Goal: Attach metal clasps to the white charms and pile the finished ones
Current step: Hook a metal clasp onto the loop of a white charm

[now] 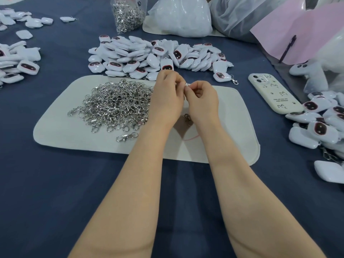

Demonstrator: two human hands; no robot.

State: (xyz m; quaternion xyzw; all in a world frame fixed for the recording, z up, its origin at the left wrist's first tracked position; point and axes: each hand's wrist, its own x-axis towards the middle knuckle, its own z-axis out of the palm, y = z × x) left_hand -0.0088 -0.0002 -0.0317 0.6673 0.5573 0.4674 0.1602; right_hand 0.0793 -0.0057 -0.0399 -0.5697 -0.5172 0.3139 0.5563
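My left hand [167,95] and my right hand [202,98] meet fingertip to fingertip above the white mat [232,127]. Between them they pinch a small metal clasp [186,85]; most of it is hidden by the fingers, and a part of it hangs below the hands. Whether a charm is in either hand I cannot tell. A heap of loose silver clasps [115,105] lies on the mat to the left of my hands. Behind the mat lies a big pile of white charms [149,56] with dark faces. One charm with a clasp on it [222,76] lies at that pile's right end.
More white charms lie at the far left [16,58] and at the right edge [322,125]. A cream phone [273,93] lies right of the mat. At the back stand a clear bag of clasps [127,14], white plastic bags [178,15] and pink paper [297,30].
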